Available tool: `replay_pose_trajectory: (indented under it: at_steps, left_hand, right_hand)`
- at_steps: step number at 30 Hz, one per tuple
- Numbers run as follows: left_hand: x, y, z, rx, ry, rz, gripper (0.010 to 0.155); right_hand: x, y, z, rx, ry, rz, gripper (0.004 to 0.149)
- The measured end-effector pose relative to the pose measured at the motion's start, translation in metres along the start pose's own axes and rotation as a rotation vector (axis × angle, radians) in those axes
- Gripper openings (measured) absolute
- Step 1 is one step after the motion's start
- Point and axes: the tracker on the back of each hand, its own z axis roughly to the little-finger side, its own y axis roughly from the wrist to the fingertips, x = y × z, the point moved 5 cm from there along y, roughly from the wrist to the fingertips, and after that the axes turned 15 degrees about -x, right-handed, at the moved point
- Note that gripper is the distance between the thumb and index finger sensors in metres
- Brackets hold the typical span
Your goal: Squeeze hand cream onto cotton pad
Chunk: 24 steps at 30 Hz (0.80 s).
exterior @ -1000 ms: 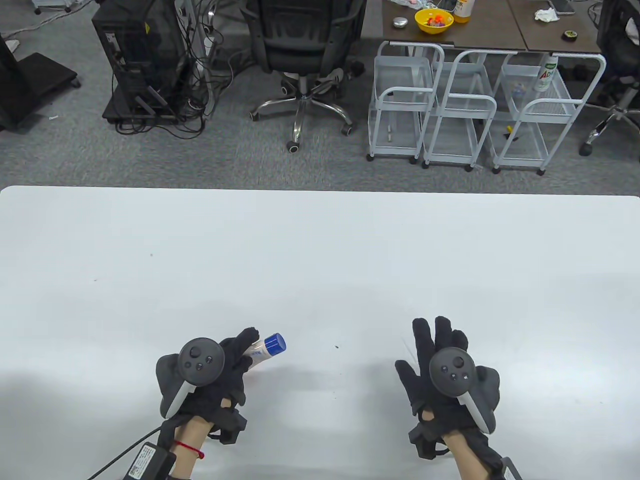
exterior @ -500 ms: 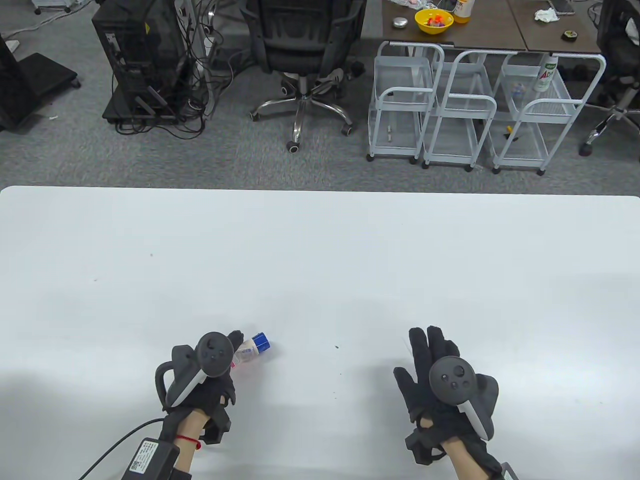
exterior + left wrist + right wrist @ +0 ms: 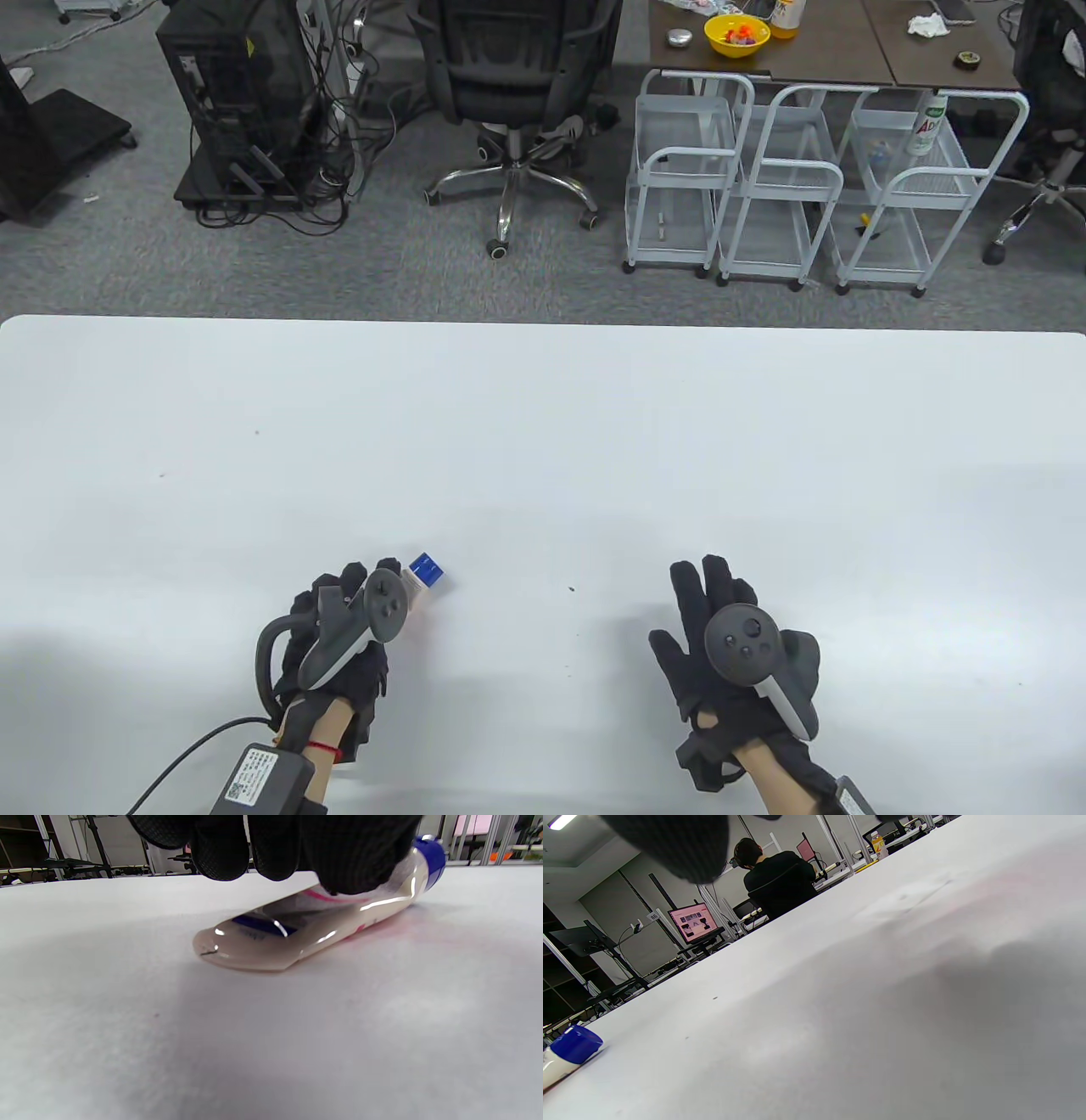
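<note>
The hand cream tube (image 3: 417, 581), white with a blue cap (image 3: 426, 570), lies low on the white table (image 3: 543, 424), cap pointing up-right. My left hand (image 3: 373, 587) grips it from above. In the left wrist view my fingers (image 3: 220, 849) curl over the tube (image 3: 297, 929), whose flat tail touches the table. My right hand (image 3: 708, 594) is open and empty, palm down, fingers spread, well right of the tube. In the right wrist view the blue cap (image 3: 575, 1043) shows at the far left. A faint pale outline (image 3: 903, 899) on the table may be the cotton pad; I cannot tell.
A black cable (image 3: 187, 755) trails from my left wrist off the bottom edge. Beyond the table's far edge are an office chair (image 3: 509, 85) and white wire carts (image 3: 764, 195) on the floor.
My left hand has rolled over and brought the tube down and slightly left until it rests on the table. My right hand has drifted a little left and back.
</note>
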Motion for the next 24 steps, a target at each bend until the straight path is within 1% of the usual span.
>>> replay_pose_trajectory:
  at_steps: [2,4,7,8,9,11,14,17,18,21,22,24]
  left_hand:
    - [0.011,-0.006,-0.002,-0.023,-0.070,-0.058,0.066]
    - [0.028,-0.017,-0.011,-0.097,-0.177,-0.165,0.064]
    - [0.045,-0.034,-0.025,-0.197,-0.216,-0.273,0.064]
    - [0.052,-0.040,-0.031,-0.238,-0.209,-0.326,0.064]
    - [0.055,-0.044,-0.034,-0.246,-0.196,-0.342,0.065]
    - [0.058,-0.051,-0.039,-0.277,-0.180,-0.343,0.072]
    - [0.057,-0.058,-0.049,-0.360,-0.291,-0.338,0.078]
    - [0.043,-0.058,-0.064,-0.442,-0.418,-0.241,0.082]
    - [0.040,-0.057,-0.068,-0.458,-0.429,-0.222,0.082]
    - [0.028,-0.052,-0.079,-0.474,-0.341,-0.156,0.084]
    - [0.025,-0.050,-0.080,-0.468,-0.307,-0.143,0.085]
    - [0.021,-0.048,-0.081,-0.456,-0.292,-0.129,0.086]
  right_hand:
    - [-0.001,0.000,-0.001,-0.008,0.001,0.011,0.079]
    - [0.000,-0.001,-0.004,-0.024,-0.007,-0.001,0.079]
    - [0.000,-0.001,-0.010,-0.052,-0.015,0.004,0.077]
    - [0.000,-0.002,-0.013,-0.068,-0.016,0.007,0.076]
    - [0.000,-0.002,-0.016,-0.082,-0.016,0.011,0.074]
    - [-0.002,-0.003,-0.023,-0.108,-0.018,0.023,0.066]
    - [-0.002,-0.007,-0.032,-0.143,-0.011,0.029,0.063]
    - [-0.003,-0.009,-0.038,-0.166,-0.016,0.038,0.064]
    - [-0.003,-0.009,-0.038,-0.171,-0.015,0.047,0.064]
    - [-0.004,-0.009,-0.037,-0.170,-0.015,0.053,0.065]
    - [-0.004,-0.009,-0.036,-0.169,-0.011,0.052,0.066]
    - [-0.002,-0.008,-0.035,-0.169,0.009,0.037,0.068]
